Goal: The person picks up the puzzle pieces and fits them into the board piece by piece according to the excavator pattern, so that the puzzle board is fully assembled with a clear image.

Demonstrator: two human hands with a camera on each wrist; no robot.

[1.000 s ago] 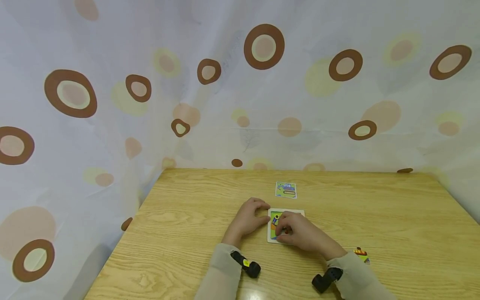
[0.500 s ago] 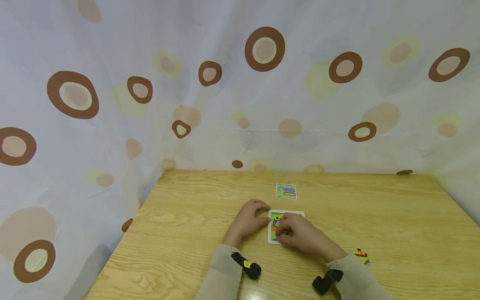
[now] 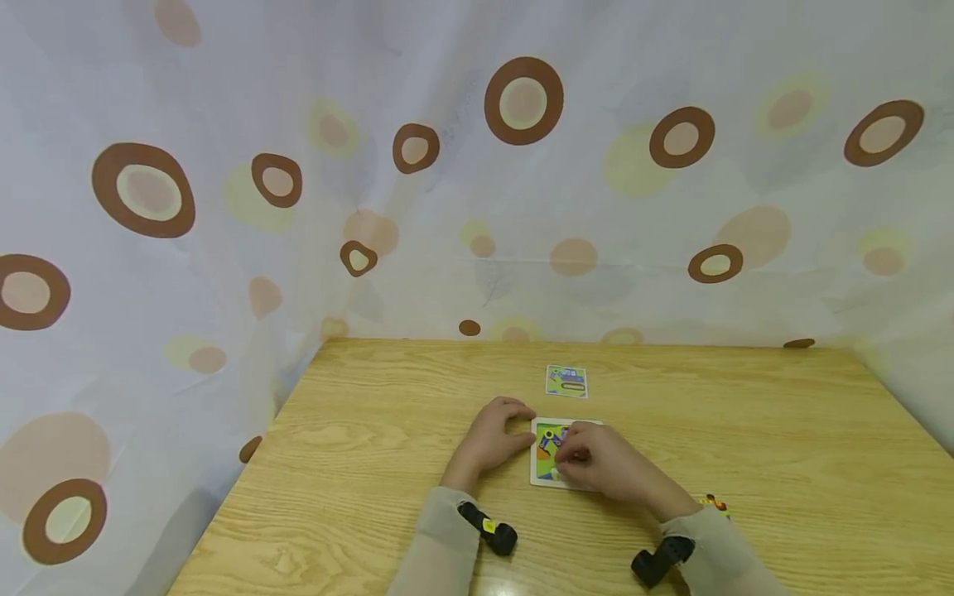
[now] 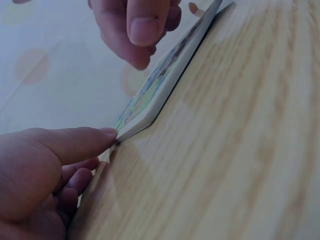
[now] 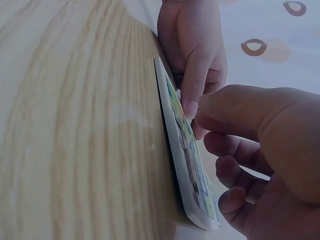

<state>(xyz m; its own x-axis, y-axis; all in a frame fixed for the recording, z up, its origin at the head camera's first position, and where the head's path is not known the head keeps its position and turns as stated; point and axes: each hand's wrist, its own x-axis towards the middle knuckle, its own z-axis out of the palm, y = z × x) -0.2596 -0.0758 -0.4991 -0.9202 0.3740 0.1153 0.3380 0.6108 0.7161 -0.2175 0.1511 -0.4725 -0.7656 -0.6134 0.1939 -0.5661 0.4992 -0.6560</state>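
Note:
A jigsaw puzzle board (image 3: 544, 482) with a pale frame and a colourful vehicle picture lies flat on the wooden table. At its left edge is my left hand (image 3: 492, 434), fingers spread and lightly bent; the thumb (image 4: 90, 142) touches the board's corner in the left wrist view. My right hand (image 3: 607, 463) hovers over the board's right part, covering much of the picture. Its fingers are bent, with thumb and forefinger close together. No piece shows plainly between them in the right wrist view, where the board (image 5: 176, 142) appears nearly edge-on.
Behind the board lies a small picture card (image 3: 566, 381) showing a blue digger on green. A colourful piece (image 3: 715, 503) lies on the table (image 3: 805, 430), partly hidden by my right sleeve. A spotted curtain (image 3: 447, 199) hangs along the table's back and sides.
My right hand has shifted slightly to the right over the board, uncovering more of the blue arm in the picture. My left hand stays at the board's left edge.

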